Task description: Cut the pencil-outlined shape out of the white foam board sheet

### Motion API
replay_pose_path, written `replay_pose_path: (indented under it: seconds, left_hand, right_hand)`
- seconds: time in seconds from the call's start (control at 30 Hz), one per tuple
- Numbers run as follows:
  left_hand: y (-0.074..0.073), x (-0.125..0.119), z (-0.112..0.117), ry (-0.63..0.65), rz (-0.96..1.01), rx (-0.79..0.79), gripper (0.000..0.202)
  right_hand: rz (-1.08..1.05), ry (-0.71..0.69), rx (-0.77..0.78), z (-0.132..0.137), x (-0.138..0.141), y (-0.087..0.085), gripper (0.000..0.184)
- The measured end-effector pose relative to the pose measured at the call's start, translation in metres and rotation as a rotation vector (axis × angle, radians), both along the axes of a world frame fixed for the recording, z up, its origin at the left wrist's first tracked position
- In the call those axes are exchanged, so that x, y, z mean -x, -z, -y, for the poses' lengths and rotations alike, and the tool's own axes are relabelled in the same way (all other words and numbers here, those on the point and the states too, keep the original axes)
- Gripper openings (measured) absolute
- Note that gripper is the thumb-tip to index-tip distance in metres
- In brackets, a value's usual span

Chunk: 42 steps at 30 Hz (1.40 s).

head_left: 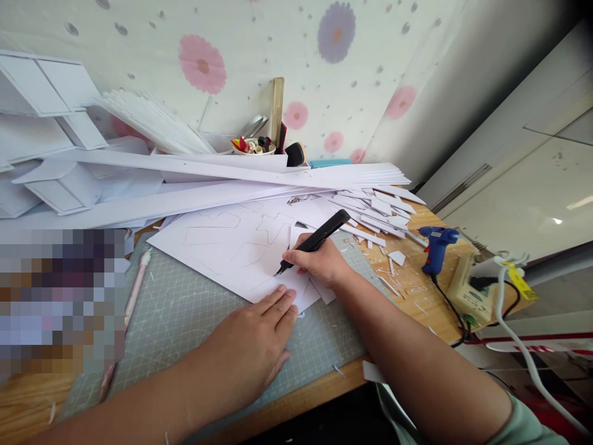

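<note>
A white foam board sheet [222, 247] with pencilled outlines lies tilted on the grey cutting mat [185, 321]. My right hand [319, 262] is closed around a black utility knife [319, 232], whose tip meets the sheet near a drawn line. Just nearer to me, my left hand [264, 334] rests flat with fingers stretched out, its fingertips on the sheet's near edge. It holds nothing. Smaller white pieces lie partly hidden beneath my right hand.
A pencil [138, 287] lies at the mat's left. Long white strips [222, 167] and a white model [60, 191] stand behind. Offcuts [380, 207] pile up at right, near a blue glue gun [437, 247] and a power strip [470, 290]. The left area is blurred out.
</note>
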<state>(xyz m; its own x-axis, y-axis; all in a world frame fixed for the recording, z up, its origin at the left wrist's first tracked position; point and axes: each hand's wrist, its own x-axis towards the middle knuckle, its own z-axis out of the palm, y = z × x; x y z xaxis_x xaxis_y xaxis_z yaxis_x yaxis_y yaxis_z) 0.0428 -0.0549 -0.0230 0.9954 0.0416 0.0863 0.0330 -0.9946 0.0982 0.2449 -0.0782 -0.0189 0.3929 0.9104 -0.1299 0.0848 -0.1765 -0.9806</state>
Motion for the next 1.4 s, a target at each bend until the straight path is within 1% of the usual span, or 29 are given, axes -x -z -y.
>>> replay_pose_path:
  seconds: [0.17, 0.57, 0.73, 1.0, 1.2, 1.4]
  left_hand:
    - [-0.001, 0.0, 0.0, -0.005, 0.014, 0.011, 0.046]
    - [-0.003, 0.001, 0.0, 0.018, -0.004, -0.077, 0.047]
    - [-0.004, 0.0, 0.0, 0.023, -0.016, -0.101, 0.049]
    - [0.001, -0.001, -0.002, 0.031, 0.043, -0.091, 0.049]
    - [0.0, 0.001, -0.002, 0.043, 0.061, -0.112, 0.047]
    - [0.0, 0.001, -0.004, 0.056, 0.102, -0.089, 0.046]
  right_hand:
    - [0.003, 0.005, 0.005, -0.001, -0.004, -0.002, 0.027]
    - [-0.008, 0.044, -0.005, 0.0, -0.016, 0.001, 0.028]
    - [0.024, 0.059, 0.001, 0.002, -0.021, 0.001, 0.031]
    - [-0.053, 0.079, 0.007, 0.004, -0.023, -0.006, 0.03]
    - [-0.037, 0.099, 0.025, 0.006, -0.031, -0.004, 0.032]
    - [-0.014, 0.111, 0.029, 0.008, -0.036, -0.004, 0.031]
